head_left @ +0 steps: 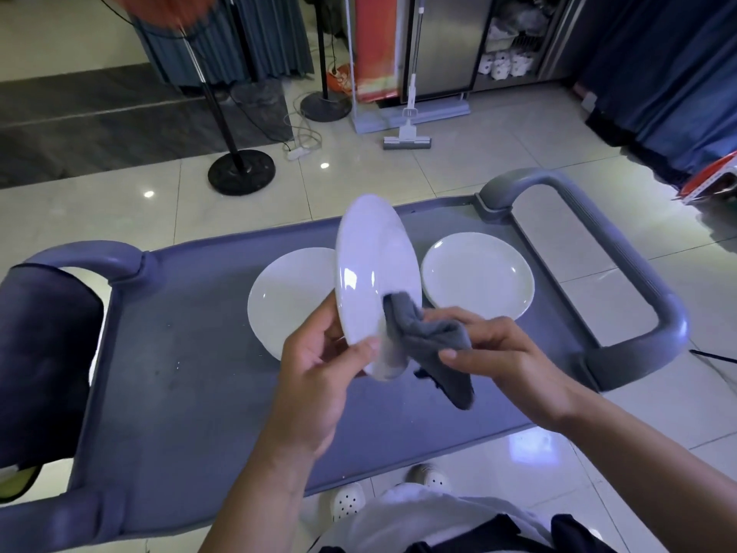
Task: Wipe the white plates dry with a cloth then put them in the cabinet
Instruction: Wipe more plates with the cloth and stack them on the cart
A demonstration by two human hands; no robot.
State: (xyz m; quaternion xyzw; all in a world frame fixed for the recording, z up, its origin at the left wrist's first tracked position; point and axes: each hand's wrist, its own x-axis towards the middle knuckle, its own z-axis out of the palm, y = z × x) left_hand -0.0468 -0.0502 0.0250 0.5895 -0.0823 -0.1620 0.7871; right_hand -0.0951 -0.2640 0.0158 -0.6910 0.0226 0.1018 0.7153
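My left hand grips a white plate by its lower rim and holds it tilted nearly on edge above the grey cart top. A dark grey cloth is bunched in my right hand and pressed against the plate's lower right face. Two more white plates lie flat on the cart: one partly hidden behind the held plate on the left, one on the right. A steel cabinet with an open shelf stands far across the floor.
The cart has grey loop handles at left and right; a dark bag hangs at the left end. On the tiled floor beyond stand a fan base, a mop and cables. Blue curtains hang at right.
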